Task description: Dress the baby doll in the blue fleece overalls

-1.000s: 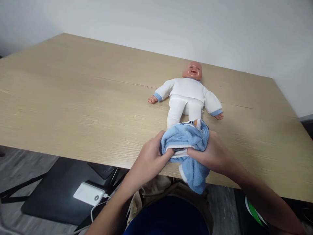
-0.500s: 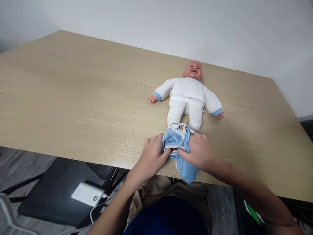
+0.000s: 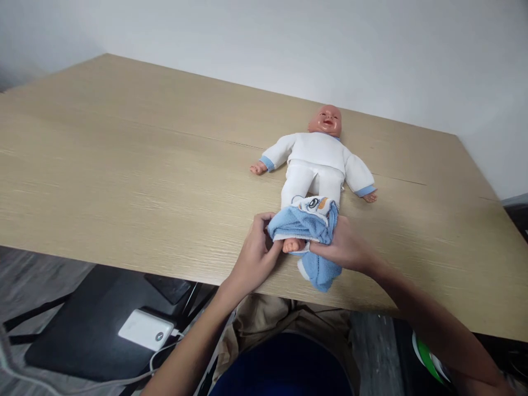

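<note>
A baby doll [image 3: 315, 151] with a white cloth body and blue cuffs lies on its back, head away from me. Blue terry doll pants [image 3: 303, 224] with a white cartoon patch are bunched round its lower legs. One bare foot [image 3: 293, 245] pokes out of the white-edged opening nearest me. My left hand [image 3: 258, 250] grips the left side of the pants, thumb by that foot. On the other side my right hand [image 3: 346, 245] pinches the cloth, its fingers partly hidden. Part of the blue cloth hangs loose toward the table's front edge; the doll's other foot is hidden.
The wooden table [image 3: 144, 165] reaches back to a white wall [image 3: 268, 44]. Below its front edge at left, a white power bank [image 3: 146, 329] with a cable rests on a black chair seat [image 3: 82, 330]. A green and white object [image 3: 429, 357] is at lower right.
Both hands have drawn the blue pants away from me, further up the doll's legs. One foot now shows through the opening. The doll's body has hardly moved.
</note>
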`<action>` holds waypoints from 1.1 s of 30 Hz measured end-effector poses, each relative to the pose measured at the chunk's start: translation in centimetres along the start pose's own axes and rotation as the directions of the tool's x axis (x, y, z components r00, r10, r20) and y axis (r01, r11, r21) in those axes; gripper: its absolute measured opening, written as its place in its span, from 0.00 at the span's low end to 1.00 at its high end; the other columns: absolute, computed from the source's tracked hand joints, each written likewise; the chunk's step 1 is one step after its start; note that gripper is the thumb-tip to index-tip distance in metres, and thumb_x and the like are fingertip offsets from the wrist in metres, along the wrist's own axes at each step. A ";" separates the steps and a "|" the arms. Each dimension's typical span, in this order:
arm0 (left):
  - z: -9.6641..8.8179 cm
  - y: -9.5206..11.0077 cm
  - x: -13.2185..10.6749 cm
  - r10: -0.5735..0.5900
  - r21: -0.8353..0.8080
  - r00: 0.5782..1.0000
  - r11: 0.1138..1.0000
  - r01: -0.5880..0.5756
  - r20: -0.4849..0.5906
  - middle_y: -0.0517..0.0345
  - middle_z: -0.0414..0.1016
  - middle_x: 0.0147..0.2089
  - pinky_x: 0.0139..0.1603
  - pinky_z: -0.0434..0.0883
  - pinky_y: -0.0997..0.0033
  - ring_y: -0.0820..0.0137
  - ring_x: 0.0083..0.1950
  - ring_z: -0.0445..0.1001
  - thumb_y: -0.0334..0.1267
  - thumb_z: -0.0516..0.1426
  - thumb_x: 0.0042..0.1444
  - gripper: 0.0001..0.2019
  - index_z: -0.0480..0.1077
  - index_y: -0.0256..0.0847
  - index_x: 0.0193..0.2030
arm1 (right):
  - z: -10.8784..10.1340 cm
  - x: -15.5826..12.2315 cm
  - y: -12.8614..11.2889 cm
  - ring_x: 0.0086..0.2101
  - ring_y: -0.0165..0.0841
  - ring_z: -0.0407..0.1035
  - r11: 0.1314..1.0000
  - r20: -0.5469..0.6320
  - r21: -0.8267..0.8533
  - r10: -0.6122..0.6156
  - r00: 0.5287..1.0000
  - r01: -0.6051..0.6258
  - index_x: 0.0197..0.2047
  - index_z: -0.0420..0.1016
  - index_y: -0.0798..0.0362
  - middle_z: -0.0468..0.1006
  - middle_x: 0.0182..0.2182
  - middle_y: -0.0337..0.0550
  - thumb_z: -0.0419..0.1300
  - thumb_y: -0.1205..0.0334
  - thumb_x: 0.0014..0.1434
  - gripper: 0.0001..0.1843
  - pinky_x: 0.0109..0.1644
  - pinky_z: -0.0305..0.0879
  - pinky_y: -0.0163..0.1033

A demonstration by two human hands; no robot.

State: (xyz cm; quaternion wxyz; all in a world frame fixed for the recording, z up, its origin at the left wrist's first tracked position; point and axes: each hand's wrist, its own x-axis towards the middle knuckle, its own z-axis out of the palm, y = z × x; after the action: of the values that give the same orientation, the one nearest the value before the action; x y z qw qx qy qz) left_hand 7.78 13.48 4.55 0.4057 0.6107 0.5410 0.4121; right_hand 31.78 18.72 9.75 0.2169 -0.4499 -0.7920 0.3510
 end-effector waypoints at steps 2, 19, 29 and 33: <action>-0.1 -0.1 0.8 0.040 -0.006 0.999 0.999 -0.040 -0.030 0.43 0.78 0.65 0.68 0.73 0.54 0.56 0.65 0.77 0.45 0.58 0.76 0.19 0.63 0.41 0.67 | -0.3 0.6 0.4 0.54 0.51 0.86 0.998 -0.003 0.022 -0.053 0.999 0.053 0.47 0.87 0.46 0.92 0.48 0.44 0.70 0.63 0.61 0.10 0.68 0.80 0.59; -4.7 2.3 3.9 -0.018 0.010 0.978 1.000 0.016 0.209 0.47 0.80 0.67 0.76 0.71 0.48 0.52 0.70 0.77 0.51 0.62 0.73 0.19 0.73 0.44 0.63 | -2.3 -0.4 5.6 0.56 0.45 0.84 0.856 0.003 0.514 0.067 0.998 -0.059 0.61 0.84 0.49 0.89 0.55 0.48 0.74 0.40 0.70 0.26 0.63 0.82 0.47; -4.5 2.0 6.1 0.142 0.134 0.981 0.978 -0.160 0.134 0.41 0.73 0.78 0.84 0.65 0.39 0.48 0.79 0.70 0.60 0.59 0.76 0.30 0.70 0.44 0.74 | -1.4 -0.3 7.2 0.56 0.49 0.86 0.514 0.018 0.842 0.276 0.961 -0.163 0.57 0.86 0.48 0.93 0.53 0.46 0.77 0.47 0.57 0.27 0.65 0.79 0.51; -3.9 4.7 9.1 0.266 0.273 0.906 0.892 -0.361 0.329 0.43 0.74 0.76 0.87 0.58 0.41 0.48 0.81 0.67 0.62 0.59 0.77 0.27 0.76 0.43 0.68 | -0.9 -0.2 7.1 0.54 0.49 0.86 0.393 0.030 0.905 0.324 0.946 -0.164 0.57 0.86 0.47 0.93 0.53 0.47 0.77 0.48 0.55 0.27 0.65 0.78 0.51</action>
State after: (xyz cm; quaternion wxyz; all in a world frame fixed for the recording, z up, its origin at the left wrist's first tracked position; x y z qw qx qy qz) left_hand 6.26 22.34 10.82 0.2989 0.8019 0.4314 0.2855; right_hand 36.46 21.38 4.99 0.4274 -0.4015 -0.3898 0.7101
